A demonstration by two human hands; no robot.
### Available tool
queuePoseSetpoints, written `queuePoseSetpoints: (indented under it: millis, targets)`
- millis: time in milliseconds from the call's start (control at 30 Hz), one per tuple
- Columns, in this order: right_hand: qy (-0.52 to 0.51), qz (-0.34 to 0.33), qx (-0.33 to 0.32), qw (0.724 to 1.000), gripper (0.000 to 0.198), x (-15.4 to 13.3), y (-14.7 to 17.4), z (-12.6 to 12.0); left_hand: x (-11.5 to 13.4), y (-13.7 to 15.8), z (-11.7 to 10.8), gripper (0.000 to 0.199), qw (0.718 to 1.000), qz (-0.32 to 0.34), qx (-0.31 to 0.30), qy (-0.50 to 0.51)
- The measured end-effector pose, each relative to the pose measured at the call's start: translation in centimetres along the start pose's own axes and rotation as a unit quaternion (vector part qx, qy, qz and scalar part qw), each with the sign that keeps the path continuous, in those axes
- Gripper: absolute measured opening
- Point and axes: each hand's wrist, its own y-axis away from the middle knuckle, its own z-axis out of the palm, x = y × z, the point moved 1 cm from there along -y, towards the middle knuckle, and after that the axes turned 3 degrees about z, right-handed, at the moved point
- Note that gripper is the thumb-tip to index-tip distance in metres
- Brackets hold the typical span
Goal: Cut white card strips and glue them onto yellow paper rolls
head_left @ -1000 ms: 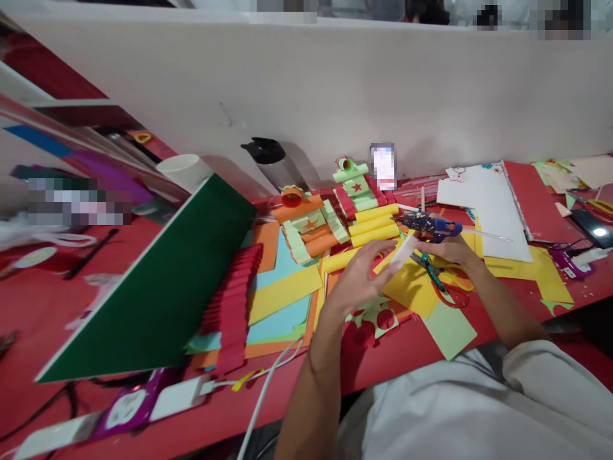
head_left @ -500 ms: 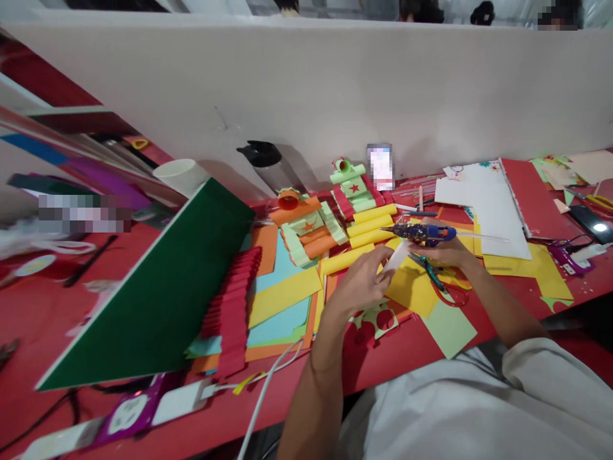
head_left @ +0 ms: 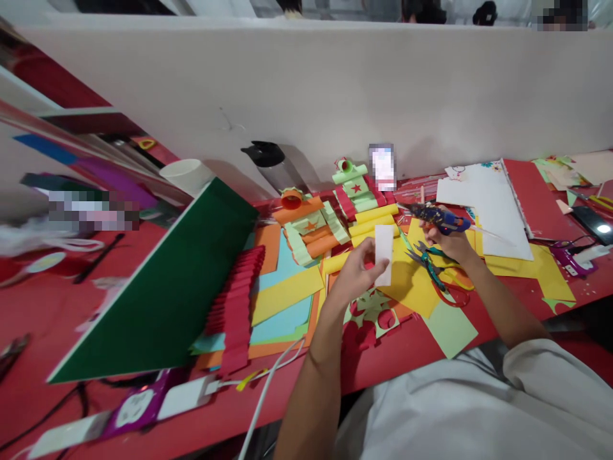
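My left hand (head_left: 357, 271) pinches a small white paper strip (head_left: 384, 254), held upright above the yellow paper. In my right hand (head_left: 447, 241) is a blue glue gun (head_left: 438, 217), its dark nozzle pointing left and a clear glue stick sticking out behind. Beneath the hands lie yellow paper (head_left: 412, 287), several yellow paper rolls (head_left: 376, 220) and scissors (head_left: 433, 271) with partly spread blades. Left of the rolls stands an orange and green paper figure (head_left: 311, 227); behind it is a red and green one (head_left: 355, 190).
A green board (head_left: 158, 287) leans at the left, with a flask (head_left: 272, 166) and white cup (head_left: 184, 174) behind it. A phone (head_left: 382, 167) rests against the white partition (head_left: 306, 83). A white cable (head_left: 268, 390) crosses the table's front edge near a power strip (head_left: 138, 409).
The glue gun has moved away from the white paper strip, to the right. My left hand has turned the strip upright, its flat face toward me.
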Motion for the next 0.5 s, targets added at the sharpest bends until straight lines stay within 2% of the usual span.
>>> queuePoseSetpoints:
  millis: [100, 200, 333, 500]
  targets:
    - [-0.05, 0.006, -0.006, 0.999, 0.065, 0.8, -0.3, -0.7, -0.4, -0.5, 0.0, 0.037, 0.989, -0.057, 0.044, 0.129]
    - [-0.072, 0.04, -0.03, 0.996, 0.07, 0.6, -0.3, -0.9, -0.5, -0.6, 0.0, 0.044, 0.972, -0.091, 0.072, 0.203]
    - [-0.007, 0.07, -0.01, 0.998, 0.07, -0.5, 0.0, -0.3, -0.4, -0.2, 0.0, 0.045, 0.957, -0.11, 0.073, 0.257]
    - [0.049, 0.071, 0.031, 0.996, 0.072, -1.0, 0.2, 0.4, 0.0, 0.1, 0.0, 0.047, 0.953, -0.119, 0.057, 0.271]
